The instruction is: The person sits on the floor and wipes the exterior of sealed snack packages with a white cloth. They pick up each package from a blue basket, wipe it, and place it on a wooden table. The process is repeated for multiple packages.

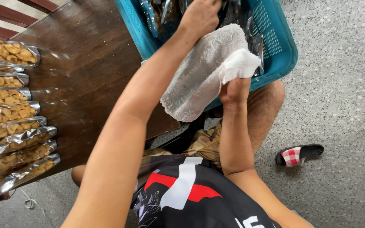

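The right hand [234,90] is closed around a bunched corner of a grey-white towel [203,71], holding it up over the rim of the blue basket [281,50]. The left hand [200,17] reaches into the basket among the dark foil packets [161,14]; its fingers are hidden, so its grip cannot be told. Sealed snack bags [9,109] lie in a row on the brown table [89,59], apart from the basket

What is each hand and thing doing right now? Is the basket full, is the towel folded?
left hand: reaching into the basket, on clear bags
right hand: gripping the towel's corner
towel: rumpled, draped over the basket rim
blue basket: holds clear bags
snack bags: filled, lined up on the table
sandal: on the floor, a foot inside
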